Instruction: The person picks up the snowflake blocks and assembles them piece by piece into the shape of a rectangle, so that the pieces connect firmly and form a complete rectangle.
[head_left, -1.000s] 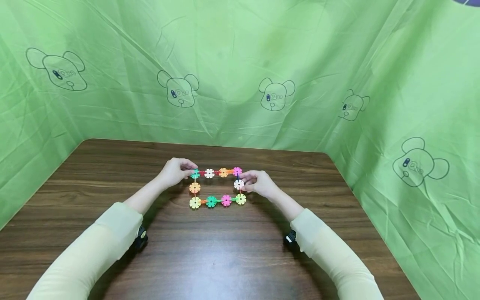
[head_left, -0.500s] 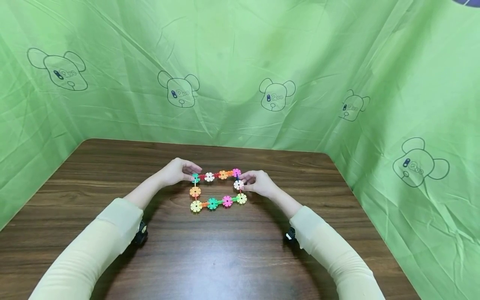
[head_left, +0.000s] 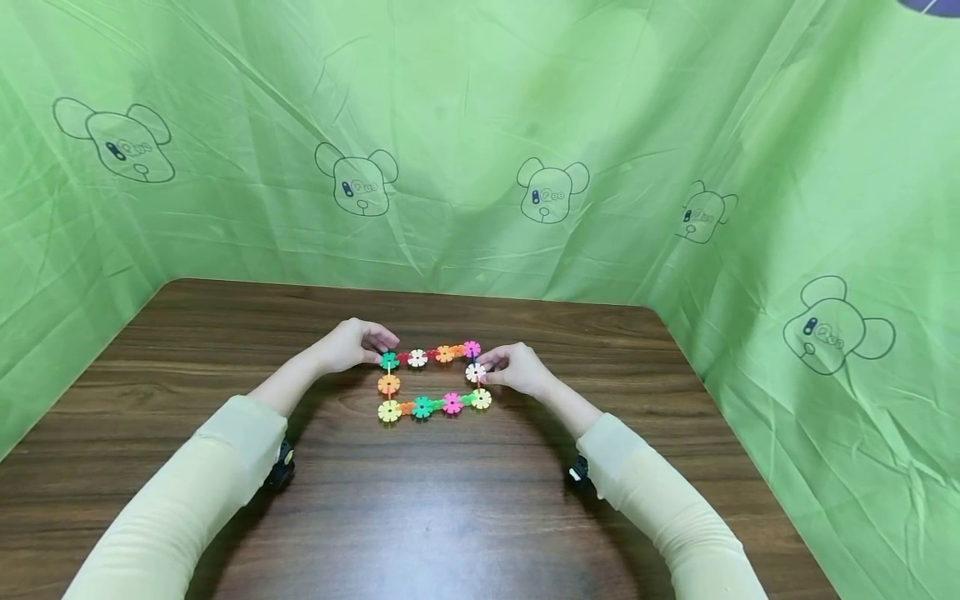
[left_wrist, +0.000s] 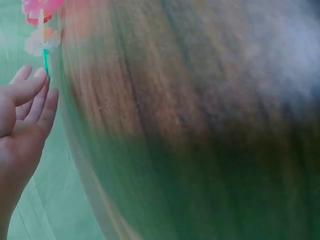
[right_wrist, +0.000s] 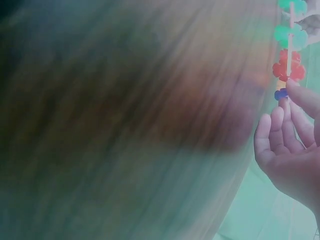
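Observation:
A rectangular ring of interlocking flower-shaped plastic discs (head_left: 422, 407) lies between both hands, in yellow, green, pink, orange and white, with smaller red, orange and green links. My left hand (head_left: 349, 344) pinches the green disc (head_left: 389, 361) at the far left corner; the left wrist view shows its green edge (left_wrist: 46, 61) between thumb and fingertips. On the right side, my right hand (head_left: 519, 369) pinches the ring beside the white disc (head_left: 476, 372). A blue disc (right_wrist: 281, 94) shows at those fingertips in the right wrist view. Whether the ring touches the table is unclear.
The brown wood-grain table (head_left: 435, 517) extends on all sides of the ring. A green cloth (head_left: 457, 108) with printed bear outlines hangs behind it and at both sides. Dark wrist devices (head_left: 281, 467) sit under the sleeves.
The ring's far side has come slightly nearer to me, most at the left corner, and tilted in view. My left hand has shifted a little; the right hand has barely moved.

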